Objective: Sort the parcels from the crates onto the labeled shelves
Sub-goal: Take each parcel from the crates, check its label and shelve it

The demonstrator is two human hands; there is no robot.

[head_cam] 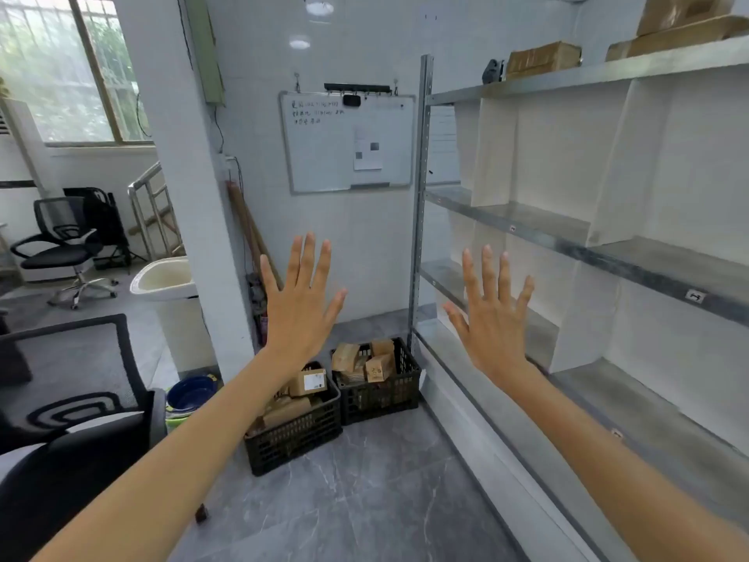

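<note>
Hovering with fingers spread wide, the left grip [300, 306] and right grip [492, 322] are holding nothing; the parcels [381, 369] are lying in the two crates [300, 436] on the floor [364, 500], below and ahead, the left grip looking nearer, the shelves [632, 247] standing right.

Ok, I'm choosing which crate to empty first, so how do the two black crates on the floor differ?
The nearer crate sits partly hidden behind the left forearm. The farther crate is in full view beside the shelf post. The nearer crate's top box shows a white label, while the farther crate's boxes stand piled above its rim. Both are black lattice crates holding brown cardboard parcels.
</note>
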